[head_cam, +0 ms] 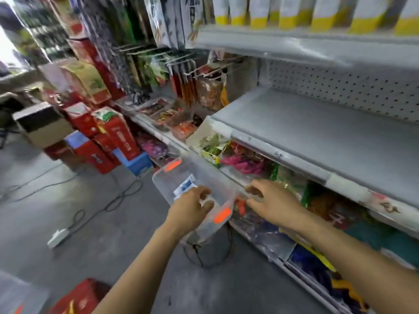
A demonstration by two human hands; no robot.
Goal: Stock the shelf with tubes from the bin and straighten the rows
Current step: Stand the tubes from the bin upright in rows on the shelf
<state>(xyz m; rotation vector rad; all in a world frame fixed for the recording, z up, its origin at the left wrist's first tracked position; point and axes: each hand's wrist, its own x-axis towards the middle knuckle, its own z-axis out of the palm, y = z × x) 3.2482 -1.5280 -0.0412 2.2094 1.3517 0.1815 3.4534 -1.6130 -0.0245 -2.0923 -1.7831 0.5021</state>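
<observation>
Left hand (192, 206) and right hand (271, 200) each curl fingers round one clear bin (158, 184), one blue-white pack (184, 185) inside.

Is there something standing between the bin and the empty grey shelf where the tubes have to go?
Nothing visible does. The clear bin sits below and left of the grey shelf, whose front is open and whose board looks bare.
</observation>
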